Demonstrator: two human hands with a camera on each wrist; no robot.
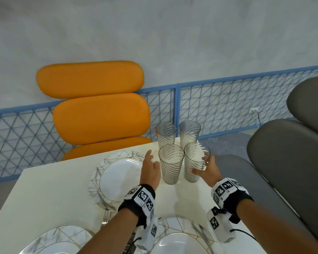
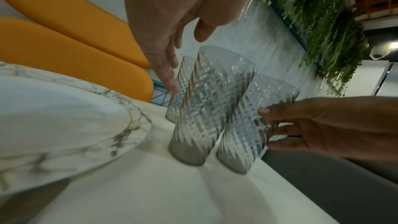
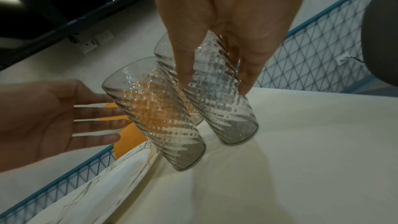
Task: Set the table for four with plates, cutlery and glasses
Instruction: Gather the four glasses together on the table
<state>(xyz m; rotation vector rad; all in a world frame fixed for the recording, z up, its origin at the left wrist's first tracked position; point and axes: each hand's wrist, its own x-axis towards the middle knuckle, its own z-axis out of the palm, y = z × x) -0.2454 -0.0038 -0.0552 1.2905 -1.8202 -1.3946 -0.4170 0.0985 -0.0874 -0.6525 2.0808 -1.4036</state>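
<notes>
From the head view I've got four ribbed glasses bunched at the table's (image 1: 50, 189) far right corner. My right hand (image 1: 205, 171) wraps the near-right glass (image 1: 195, 162), thumb in front, fingers behind. My left hand (image 1: 151, 168) is flat and open just beside the near-left glass (image 1: 171, 164), with a plate (image 1: 116, 178) on its other side. Two more plates sit at the bottom edge, a fork (image 1: 106, 216) between them. Orange chair (image 1: 97, 105) beyond, grey chair (image 1: 290, 153) right.

Left wrist: my left fingers (image 2: 165, 67) hang straight, spread, beside the near-left glass (image 2: 206, 105); I can't tell if they touch. Only here: hanging greenery (image 2: 318, 23).

Right wrist: thumb and finger (image 3: 247, 77) pinch the glass (image 3: 217, 91), which stands close to the table's far edge; bare tabletop lies to its right. Only here: wall sockets (image 3: 96, 41).
</notes>
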